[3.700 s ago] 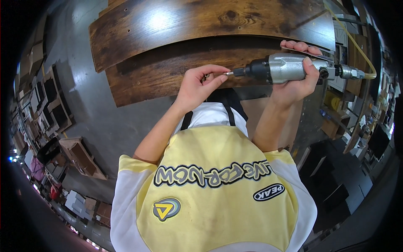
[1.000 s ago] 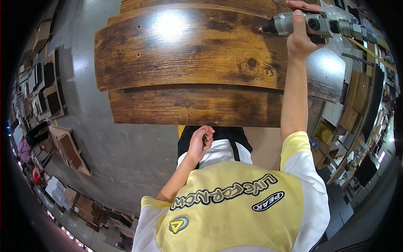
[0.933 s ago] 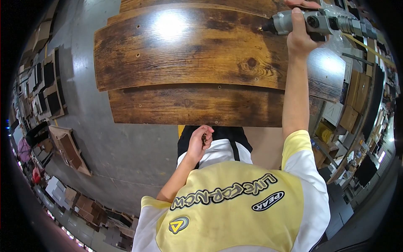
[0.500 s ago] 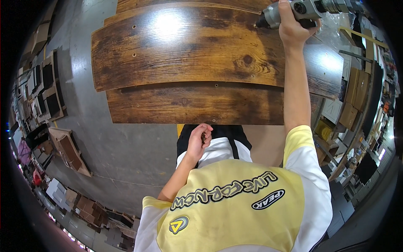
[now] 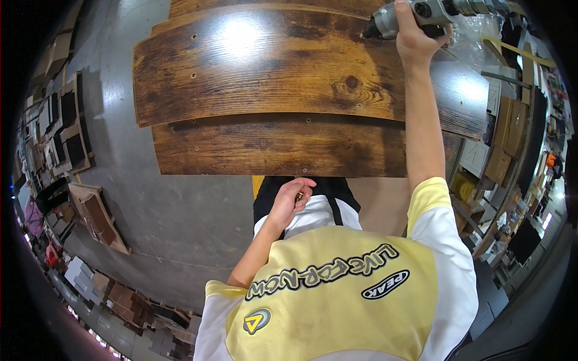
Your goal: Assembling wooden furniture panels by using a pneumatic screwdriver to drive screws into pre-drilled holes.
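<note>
My right hand [image 5: 415, 43] grips a grey power screwdriver [image 5: 386, 21] with a black nose, at the upper right. The nose is down at the far right part of a dark brown wood-grain panel [image 5: 265, 78], at a small fitting there; its exact contact is too small to tell. My left hand [image 5: 288, 206] is curled in front of my waist, just off the near board edge. Small brass-coloured metal pieces [image 5: 299, 196] show between its fingers; their kind I cannot make out. Small holes or fittings dot the panel. Under it lies a second wood-grain board [image 5: 259, 146].
More boards [image 5: 463, 90] stick out at the right and far side of the stack. Clear plastic wrap [image 5: 478, 42] lies beyond my right hand. A rack with cardboard boxes [image 5: 512, 129] stands at the right. Wooden panels [image 5: 99, 216] rest on the grey floor at the left.
My left hand has shifted slightly right, its fingers curling more over the small metal pieces. The screwdriver and my right hand have moved slightly left in the view, with the nose still at the panel.
</note>
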`<state>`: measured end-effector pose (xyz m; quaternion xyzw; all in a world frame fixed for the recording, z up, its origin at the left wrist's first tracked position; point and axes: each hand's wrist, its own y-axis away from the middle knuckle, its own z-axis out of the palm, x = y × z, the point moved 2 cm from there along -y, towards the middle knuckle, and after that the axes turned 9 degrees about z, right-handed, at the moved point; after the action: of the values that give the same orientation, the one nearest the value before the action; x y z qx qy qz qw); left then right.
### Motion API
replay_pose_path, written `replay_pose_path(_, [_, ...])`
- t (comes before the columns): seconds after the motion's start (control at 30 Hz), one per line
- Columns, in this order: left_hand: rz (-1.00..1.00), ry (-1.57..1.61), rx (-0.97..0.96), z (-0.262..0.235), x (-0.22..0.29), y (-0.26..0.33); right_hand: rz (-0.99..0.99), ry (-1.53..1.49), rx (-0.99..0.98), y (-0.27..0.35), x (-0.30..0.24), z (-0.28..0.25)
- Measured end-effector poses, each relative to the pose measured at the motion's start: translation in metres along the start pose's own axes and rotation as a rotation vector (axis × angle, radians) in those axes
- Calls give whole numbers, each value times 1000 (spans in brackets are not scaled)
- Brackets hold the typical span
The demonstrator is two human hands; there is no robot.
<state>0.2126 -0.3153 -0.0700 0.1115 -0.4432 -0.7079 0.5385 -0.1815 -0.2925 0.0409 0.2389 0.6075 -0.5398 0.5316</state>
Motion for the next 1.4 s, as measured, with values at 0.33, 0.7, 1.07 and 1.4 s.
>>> replay_pose_path(0.33, [108,-52,-1,15,9,4,114,-190,388,5,-39,-61])
replay_pose_path(0.7, [154,-260,-283,96,2,-3,717,-856,365,167,-71,-124])
replay_pose_path(1.07, [41,-242,-452,173,12,6,541,-1149,340,178,-123,-162])
replay_pose_path(1.4, [165,-517,-543,189,12,33,472,-1048,374,173,-135,-157])
